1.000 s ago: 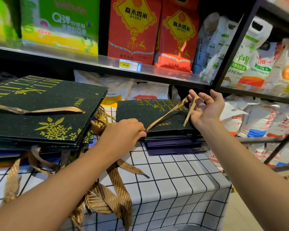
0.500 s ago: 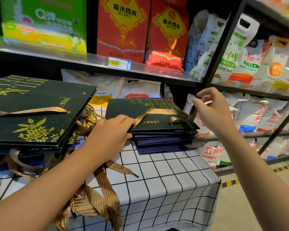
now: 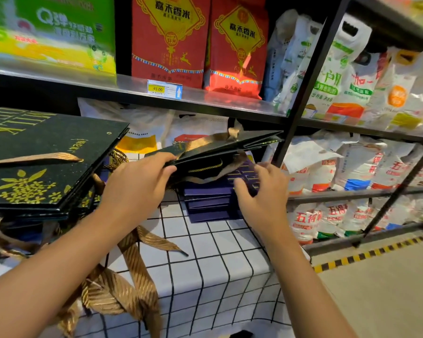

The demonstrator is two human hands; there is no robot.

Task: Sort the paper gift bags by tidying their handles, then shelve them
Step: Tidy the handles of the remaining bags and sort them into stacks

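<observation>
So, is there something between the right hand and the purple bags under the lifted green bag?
Nothing visible: the left hand lifts the green bag, and the right hand already reaches the purple bags.

The surface (image 3: 220,259) wears a white cloth ruled with a thin black grid, and at its left edge lies a black gift bag (image 3: 47,162) printed with gold leaves and gold lettering, with gold-and-brown striped ribbon handles (image 3: 122,289) spilling over the front edge. Toward the back right corner a second black bag (image 3: 217,148) with a gold ribbon sits above a stack of navy blue bags (image 3: 210,203). On the shelf (image 3: 230,103) stand red packs with yellow diamond emblems (image 3: 169,40), a green and yellow pack (image 3: 56,32), and a yellow price tag (image 3: 158,89).
</observation>
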